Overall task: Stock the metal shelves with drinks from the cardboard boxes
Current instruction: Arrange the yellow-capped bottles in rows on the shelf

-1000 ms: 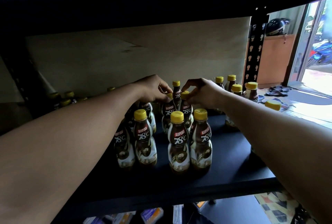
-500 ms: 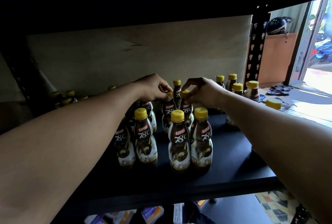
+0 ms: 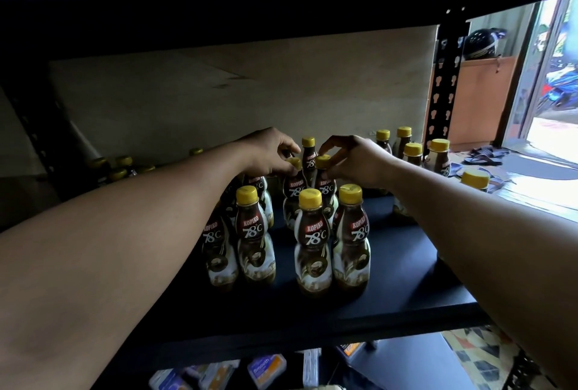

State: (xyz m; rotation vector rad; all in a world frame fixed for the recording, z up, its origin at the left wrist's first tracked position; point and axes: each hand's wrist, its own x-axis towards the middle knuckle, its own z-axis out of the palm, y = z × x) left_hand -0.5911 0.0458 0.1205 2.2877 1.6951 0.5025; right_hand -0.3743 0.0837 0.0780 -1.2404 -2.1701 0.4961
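Observation:
Several brown Kopiko 78°C bottles with yellow caps stand in rows on the black metal shelf (image 3: 406, 267). My left hand (image 3: 269, 152) pinches the cap of a second-row bottle (image 3: 294, 189). Beside it, my right hand (image 3: 353, 159) pinches the cap of the neighbouring bottle (image 3: 325, 184). One more bottle (image 3: 308, 152) stands behind, between my hands. Nearer the shelf's front edge stand three bottles (image 3: 312, 239) and a fourth half hidden by my left forearm. No cardboard box is in view.
More bottles (image 3: 409, 152) stand at the shelf's far right by the black upright post (image 3: 444, 86), others in shadow at far left (image 3: 119, 167). A dark shelf board hangs low overhead. A lower shelf holds packets (image 3: 266, 364). An open doorway lies to the right.
Both hands stay on the same two caps; they have barely shifted. The view has tilted slightly.

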